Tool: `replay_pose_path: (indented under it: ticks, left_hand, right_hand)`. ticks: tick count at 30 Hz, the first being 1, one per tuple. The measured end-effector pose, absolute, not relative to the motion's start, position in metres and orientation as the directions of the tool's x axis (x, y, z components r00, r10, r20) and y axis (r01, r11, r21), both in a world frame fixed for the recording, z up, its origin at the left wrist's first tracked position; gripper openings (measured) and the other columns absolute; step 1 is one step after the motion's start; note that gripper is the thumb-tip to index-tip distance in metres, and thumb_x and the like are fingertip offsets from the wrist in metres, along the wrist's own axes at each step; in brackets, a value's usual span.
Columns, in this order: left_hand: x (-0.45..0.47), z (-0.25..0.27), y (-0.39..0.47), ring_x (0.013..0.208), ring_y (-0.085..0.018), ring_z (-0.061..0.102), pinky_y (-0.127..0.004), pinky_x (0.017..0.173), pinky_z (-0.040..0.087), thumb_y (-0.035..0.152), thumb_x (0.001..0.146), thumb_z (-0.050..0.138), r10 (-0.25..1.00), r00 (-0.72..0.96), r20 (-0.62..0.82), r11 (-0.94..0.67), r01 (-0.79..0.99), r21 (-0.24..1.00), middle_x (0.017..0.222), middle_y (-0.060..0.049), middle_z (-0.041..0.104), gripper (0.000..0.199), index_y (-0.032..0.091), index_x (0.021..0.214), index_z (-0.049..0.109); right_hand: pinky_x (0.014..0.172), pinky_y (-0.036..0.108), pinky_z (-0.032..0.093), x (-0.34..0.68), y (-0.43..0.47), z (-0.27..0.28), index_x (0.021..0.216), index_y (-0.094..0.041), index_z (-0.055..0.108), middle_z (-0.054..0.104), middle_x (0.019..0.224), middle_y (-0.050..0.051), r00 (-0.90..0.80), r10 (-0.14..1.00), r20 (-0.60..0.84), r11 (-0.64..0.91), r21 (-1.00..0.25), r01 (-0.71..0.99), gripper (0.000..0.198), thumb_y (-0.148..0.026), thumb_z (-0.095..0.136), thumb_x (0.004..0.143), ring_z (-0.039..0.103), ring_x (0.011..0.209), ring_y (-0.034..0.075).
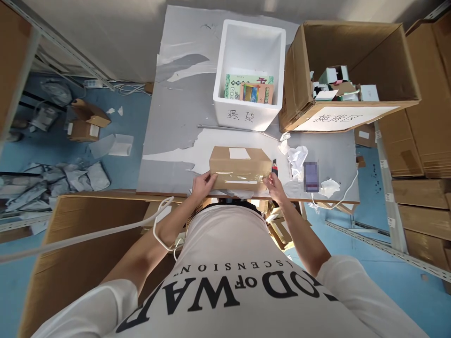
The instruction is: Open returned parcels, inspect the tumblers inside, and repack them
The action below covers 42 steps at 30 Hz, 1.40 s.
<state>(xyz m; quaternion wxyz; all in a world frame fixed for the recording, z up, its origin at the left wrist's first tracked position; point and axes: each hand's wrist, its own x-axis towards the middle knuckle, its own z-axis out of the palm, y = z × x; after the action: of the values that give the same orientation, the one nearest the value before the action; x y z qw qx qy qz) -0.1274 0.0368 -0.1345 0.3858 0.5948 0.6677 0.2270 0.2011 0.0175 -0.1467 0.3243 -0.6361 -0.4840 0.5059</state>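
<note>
A closed brown cardboard box [225,165] lies near the front edge of the table, with a white label on top and shiny clear tape along its near side. At its near left corner, my left hand [203,185] pinches the end of the box between closed fingers. My right hand [275,186] is closed on the near right corner, fingertips against the tape. Just beyond the right hand lies a red and black box cutter [275,167], partly hidden by the hand and the box.
A white foam bin [246,112] with booklets and a large open carton [296,94] with small boxes stand at the back. Crumpled paper [298,157] and a phone [311,177] on a white cable are to the right. Another big carton [88,244] stands below left.
</note>
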Motion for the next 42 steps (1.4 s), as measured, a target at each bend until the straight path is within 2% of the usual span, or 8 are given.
replay_pose_path:
  ticks: [5,18,22,25,29,32,36,42]
  left_hand:
    - [-0.11,-0.112,0.072,0.057,-0.011,0.037,-0.025,0.056,0.027,0.063,0.084,0.047,0.965,-0.12,-0.235,0.25,0.697,0.672,0.05,0.002,0.039,0.058,0.014,0.053,0.057]
    - [-0.112,-0.123,0.091,0.054,-0.012,0.035,-0.028,0.055,0.026,0.066,0.082,0.047,0.941,-0.146,-0.306,0.315,0.71,0.63,0.048,0.0,0.038,0.06,0.018,0.046,0.05]
    - [-0.114,-0.124,0.09,0.062,-0.017,0.052,-0.028,0.058,0.034,0.066,0.087,0.041,0.936,-0.141,-0.322,0.314,0.747,0.586,0.057,-0.004,0.057,0.061,0.016,0.065,0.068]
    - [-0.117,-0.123,0.079,0.086,-0.026,0.065,-0.033,0.073,0.046,0.06,0.092,0.034,0.956,-0.141,-0.258,0.269,0.774,0.573,0.09,-0.012,0.073,0.062,0.013,0.103,0.072]
    - [-0.114,-0.12,0.051,0.134,-0.031,0.048,-0.044,0.105,0.042,0.053,0.093,0.043,0.991,0.124,0.05,-0.131,0.825,0.549,0.141,-0.02,0.053,0.061,0.011,0.135,0.054]
    - [-0.104,-0.12,0.035,0.144,-0.03,0.036,-0.048,0.114,0.033,0.046,0.095,0.044,0.887,0.44,0.14,-0.452,0.763,0.462,0.149,-0.019,0.045,0.053,0.014,0.137,0.052]
    - [-0.091,-0.132,0.03,0.146,-0.031,0.032,-0.051,0.115,0.03,0.037,0.097,0.042,0.813,0.57,0.115,-0.566,0.731,0.38,0.151,-0.02,0.042,0.052,0.012,0.142,0.046]
    - [-0.088,-0.147,0.031,0.145,-0.028,0.033,-0.047,0.115,0.027,0.034,0.097,0.04,0.812,0.566,0.142,-0.579,0.752,0.315,0.15,-0.017,0.045,0.053,0.012,0.145,0.043]
  right_hand:
    - [0.081,0.035,0.045,0.2,0.051,-0.128,0.084,-0.022,0.051,0.065,0.091,0.006,0.131,0.924,-0.36,-0.374,-0.774,0.511,0.046,-0.067,0.046,0.084,0.06,0.086,0.021]
    - [0.083,0.033,0.047,0.2,0.071,-0.128,0.088,-0.019,0.057,0.069,0.101,0.01,0.088,0.876,-0.474,-0.455,-0.753,0.475,0.05,-0.068,0.053,0.078,0.063,0.094,0.021]
    - [0.081,0.033,0.051,0.218,0.061,-0.148,0.104,-0.018,0.056,0.067,0.111,0.011,0.224,0.841,-0.492,-0.54,-0.74,0.401,0.051,-0.063,0.037,0.088,0.065,0.096,0.02]
    - [0.091,0.039,0.049,0.232,0.052,-0.166,0.119,-0.016,0.052,0.061,0.121,0.017,0.416,0.778,-0.471,-0.616,-0.443,0.651,0.054,-0.055,0.056,0.082,0.06,0.112,0.028]
    - [0.093,0.044,0.048,0.238,0.046,-0.188,0.136,-0.017,0.04,0.051,0.132,0.02,0.438,0.73,-0.524,-0.59,-0.16,0.791,0.075,-0.046,0.07,0.073,0.056,0.118,0.034]
    - [0.091,0.043,0.049,0.242,0.047,-0.192,0.137,-0.017,0.038,0.057,0.124,0.018,0.397,0.733,-0.552,-0.592,-0.232,0.772,0.071,-0.038,0.066,0.076,0.061,0.109,0.03]
    - [0.08,0.037,0.054,0.252,0.052,-0.171,0.141,-0.014,0.037,0.063,0.11,0.013,0.32,0.841,-0.437,-0.536,-0.584,0.61,0.061,-0.037,0.049,0.086,0.065,0.091,0.023]
    - [0.077,0.037,0.056,0.227,0.082,-0.093,0.153,-0.021,0.022,0.059,0.125,0.013,-0.094,0.99,-0.109,-0.039,-0.832,0.553,0.062,-0.039,0.034,0.095,0.066,0.087,0.02]
